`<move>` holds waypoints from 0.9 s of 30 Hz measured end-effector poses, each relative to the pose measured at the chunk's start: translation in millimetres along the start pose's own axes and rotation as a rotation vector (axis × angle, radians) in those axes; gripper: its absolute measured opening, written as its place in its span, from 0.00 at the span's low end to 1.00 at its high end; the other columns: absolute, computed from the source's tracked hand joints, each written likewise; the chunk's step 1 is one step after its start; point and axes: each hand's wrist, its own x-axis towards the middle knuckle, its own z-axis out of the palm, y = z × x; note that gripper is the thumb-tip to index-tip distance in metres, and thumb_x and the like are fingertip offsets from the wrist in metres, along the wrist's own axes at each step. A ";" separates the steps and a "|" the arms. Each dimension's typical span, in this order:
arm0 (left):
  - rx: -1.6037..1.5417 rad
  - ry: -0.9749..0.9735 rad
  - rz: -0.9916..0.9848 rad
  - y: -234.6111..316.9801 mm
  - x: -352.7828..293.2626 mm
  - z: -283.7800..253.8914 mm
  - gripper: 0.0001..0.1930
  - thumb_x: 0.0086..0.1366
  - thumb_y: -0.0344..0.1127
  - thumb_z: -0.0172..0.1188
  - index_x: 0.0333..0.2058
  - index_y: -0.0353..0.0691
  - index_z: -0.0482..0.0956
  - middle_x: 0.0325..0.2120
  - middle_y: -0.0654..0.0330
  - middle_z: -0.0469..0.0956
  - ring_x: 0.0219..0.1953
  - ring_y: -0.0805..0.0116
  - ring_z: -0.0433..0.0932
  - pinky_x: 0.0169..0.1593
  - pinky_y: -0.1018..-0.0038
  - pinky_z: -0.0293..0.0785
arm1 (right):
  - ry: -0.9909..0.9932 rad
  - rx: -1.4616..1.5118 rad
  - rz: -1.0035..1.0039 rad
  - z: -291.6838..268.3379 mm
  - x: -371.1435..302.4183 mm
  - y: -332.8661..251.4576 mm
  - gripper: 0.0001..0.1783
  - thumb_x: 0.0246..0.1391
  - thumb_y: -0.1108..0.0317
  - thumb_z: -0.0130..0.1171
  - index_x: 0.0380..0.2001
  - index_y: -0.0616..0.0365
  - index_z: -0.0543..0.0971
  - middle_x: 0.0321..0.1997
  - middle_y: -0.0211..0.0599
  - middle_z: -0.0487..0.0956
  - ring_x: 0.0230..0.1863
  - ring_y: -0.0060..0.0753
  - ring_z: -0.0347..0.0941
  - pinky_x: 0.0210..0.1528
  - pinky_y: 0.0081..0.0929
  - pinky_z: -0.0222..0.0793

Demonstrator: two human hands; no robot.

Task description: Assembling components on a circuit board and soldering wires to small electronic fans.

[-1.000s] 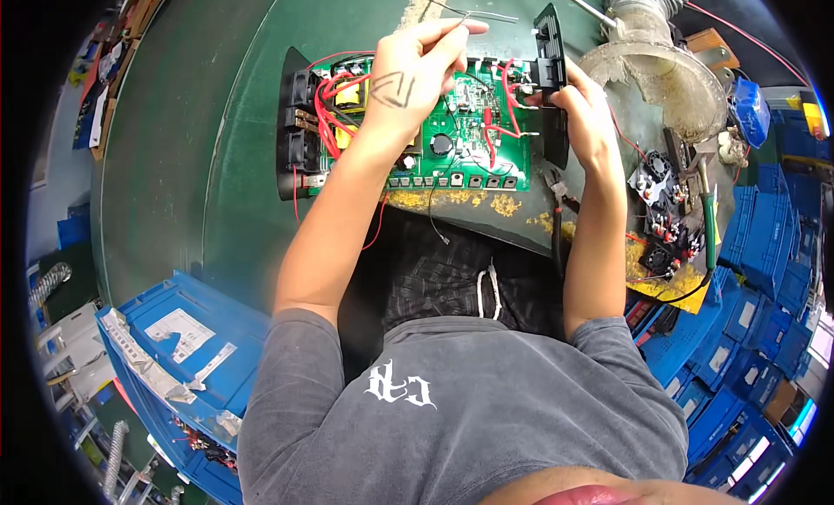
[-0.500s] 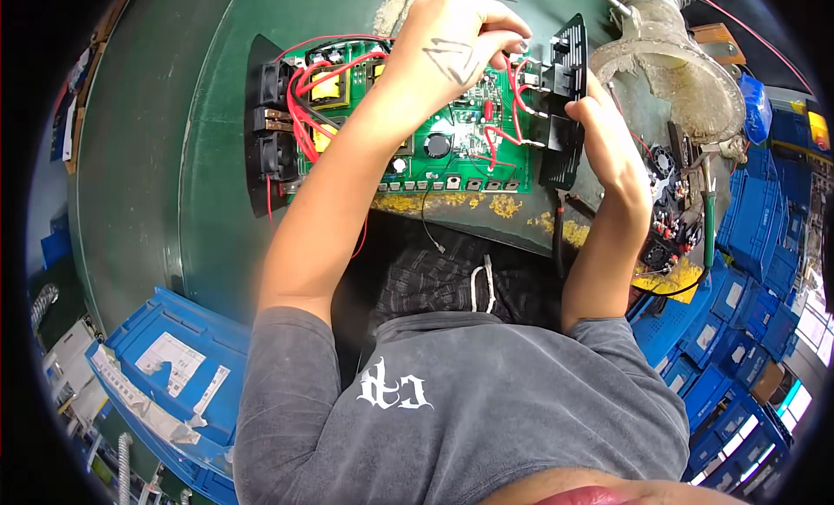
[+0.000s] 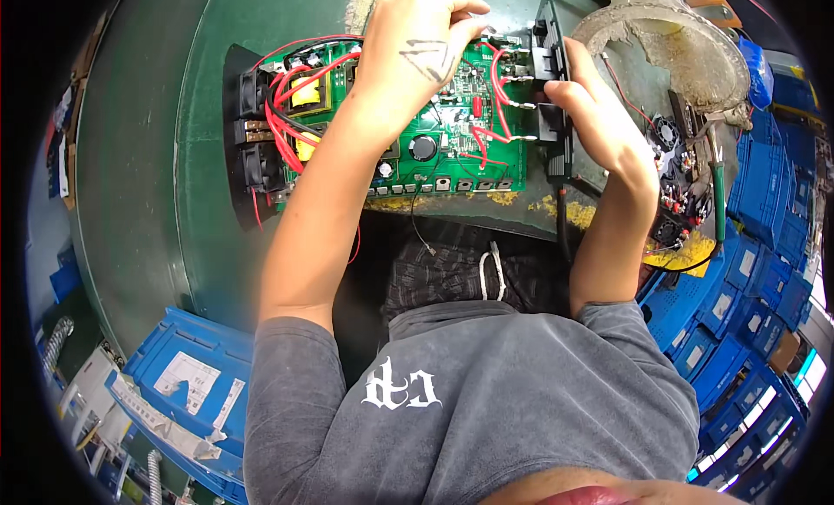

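A green circuit board [image 3: 408,171] lies on the bench, with red and black wires and yellow-wrapped transformers on it. At its left end stands a black end plate with two fans [image 3: 254,92]. The other end has a black end panel [image 3: 561,145] with black sockets, joined to the board by red wires [image 3: 497,79]. My right hand [image 3: 599,110] grips this panel from its right side, thumb near the sockets. Over the far right part of the board, my left hand [image 3: 426,40] is closed in a pinch; what sits between its fingertips is too small to make out.
A dusty extraction hood [image 3: 669,36] stands at the far right. Near it are several small fans and wired parts [image 3: 669,184] and a green-handled tool [image 3: 718,192]. Blue crates [image 3: 738,270] are stacked at right; another blue crate [image 3: 195,357] stands at lower left.
The whole view has shifted a little. My left hand has drawn slightly left and away from the end panel, still pinched. My right hand keeps its grip on the panel, which shows more edge-on.
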 end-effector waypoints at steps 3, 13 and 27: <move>0.004 -0.060 -0.005 -0.9 -0.9 -3.6 0.10 0.62 0.32 0.66 0.40 0.35 0.86 0.32 0.47 0.84 0.35 0.49 0.84 0.40 0.64 0.79 | -0.013 -0.002 -0.036 -6.9 -1.4 6.6 0.40 0.57 0.62 0.52 0.72 0.64 0.60 0.66 0.44 0.69 0.65 0.31 0.63 0.69 0.28 0.55; -0.057 0.032 0.002 -3.4 -1.7 2.9 0.07 0.62 0.32 0.64 0.36 0.35 0.84 0.30 0.48 0.83 0.34 0.50 0.83 0.39 0.63 0.78 | -0.040 -0.026 -0.032 -8.5 -0.1 5.1 0.43 0.48 0.70 0.51 0.71 0.62 0.61 0.67 0.38 0.68 0.67 0.32 0.60 0.71 0.29 0.51; -0.302 0.067 -0.295 2.9 -2.2 21.4 0.08 0.65 0.33 0.66 0.38 0.35 0.85 0.25 0.60 0.84 0.27 0.74 0.81 0.34 0.76 0.76 | -0.070 0.025 -0.344 -0.2 6.6 5.2 0.53 0.42 0.66 0.52 0.74 0.66 0.50 0.73 0.47 0.61 0.76 0.37 0.51 0.77 0.32 0.41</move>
